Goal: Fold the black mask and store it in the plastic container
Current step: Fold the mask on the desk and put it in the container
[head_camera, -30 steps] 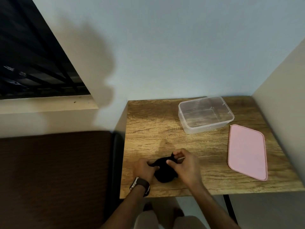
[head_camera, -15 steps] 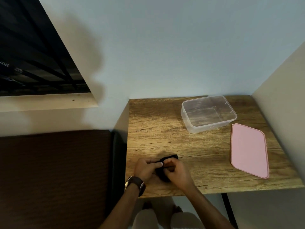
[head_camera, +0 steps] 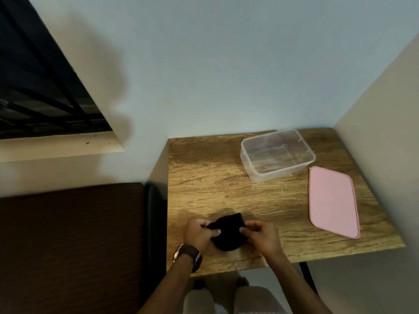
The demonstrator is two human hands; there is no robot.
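Note:
The black mask lies folded into a small dark shape near the front left of the wooden table. My left hand, with a watch on the wrist, pinches its left edge. My right hand pinches its right edge. The clear plastic container stands open and empty at the back of the table, well beyond both hands.
A pink lid lies flat on the table's right side, in front of the container. Walls close in the table at the back and right. A dark brown padded surface lies to the left, below a barred window.
My hands were bunched together over the mask; now they have drawn apart to its left and right edges, and more of the mask shows between them.

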